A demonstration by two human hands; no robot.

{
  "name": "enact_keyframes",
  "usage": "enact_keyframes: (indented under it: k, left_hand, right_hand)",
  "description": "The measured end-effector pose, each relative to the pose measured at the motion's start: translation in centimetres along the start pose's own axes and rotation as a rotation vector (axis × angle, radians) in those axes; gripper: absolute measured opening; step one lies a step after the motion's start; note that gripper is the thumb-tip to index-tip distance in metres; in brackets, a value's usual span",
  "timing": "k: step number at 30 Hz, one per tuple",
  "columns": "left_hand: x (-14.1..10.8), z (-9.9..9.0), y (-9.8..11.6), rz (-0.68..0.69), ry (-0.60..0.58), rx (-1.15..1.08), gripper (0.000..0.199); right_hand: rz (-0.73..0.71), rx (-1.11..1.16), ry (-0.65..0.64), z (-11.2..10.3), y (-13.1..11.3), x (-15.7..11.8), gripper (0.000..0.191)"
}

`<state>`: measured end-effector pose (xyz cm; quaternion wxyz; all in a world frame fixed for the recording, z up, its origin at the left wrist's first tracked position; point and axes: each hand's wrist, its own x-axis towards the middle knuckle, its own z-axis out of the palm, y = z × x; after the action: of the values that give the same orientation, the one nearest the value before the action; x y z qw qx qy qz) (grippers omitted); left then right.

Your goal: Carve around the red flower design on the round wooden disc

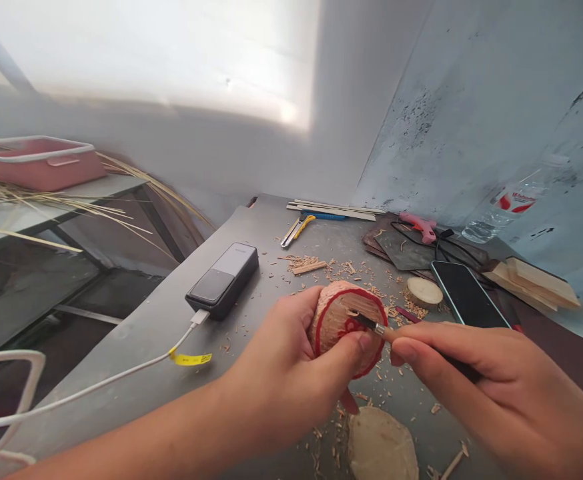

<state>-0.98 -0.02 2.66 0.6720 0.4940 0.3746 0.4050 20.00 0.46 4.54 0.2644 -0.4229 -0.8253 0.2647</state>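
My left hand (pixel 296 367) is closed around a round wood slice (pixel 334 313), its cut face tilted up toward me. A red ring runs along the rim of that face, and a red marking shows near its middle, partly hidden by my thumb. In my right hand (pixel 491 387) is a wood carving tool (pixel 384 330) with a wooden handle and a dark metal tip. The tip touches the face, where a pale curl of wood stands up. My left thumb lies close to the tool's metal collar.
Wood shavings (pixel 311 263) litter the grey table (pixel 271 293). A power bank (pixel 224 280) with a white cable (pixel 121 373) lies left. Behind is a box cutter (pixel 299 229). A phone (pixel 466 293), small wood slice (pixel 424 292), pink glue gun (pixel 419 227) and bottle (pixel 504 207) are right. Another slice (pixel 381 443) lies in front.
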Motion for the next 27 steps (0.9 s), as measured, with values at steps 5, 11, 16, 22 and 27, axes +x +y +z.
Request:
enact_keyframes:
  k: [5,11,16,22,27]
  left_hand:
    - [-0.07,-0.03,-0.13,0.0,-0.002,-0.018,0.014]
    - [-0.13,-0.1,-0.21,-0.009,0.013,-0.004,0.016]
    - [-0.08,0.0,-0.11,-0.02,0.004,0.012,0.014]
    - [-0.09,-0.08,-0.19,-0.011,-0.006,-0.013,0.016]
    - [-0.04,0.0,-0.49,-0.01,-0.011,0.01,0.01]
  right_hand:
    - [-0.04,-0.031,0.029,-0.02,0.38,-0.03,0.027]
    - [-0.139,-0.186,0.055,-0.06,0.45,0.02,0.025]
    - [-0.031,-0.09,0.0,0.16,0.11,0.04,0.033]
    - [-0.185,-0.242,0.12,0.15,0.47,0.06,0.023]
    - [-0.04,-0.142,0.001,0.07,0.19,0.0,0.033]
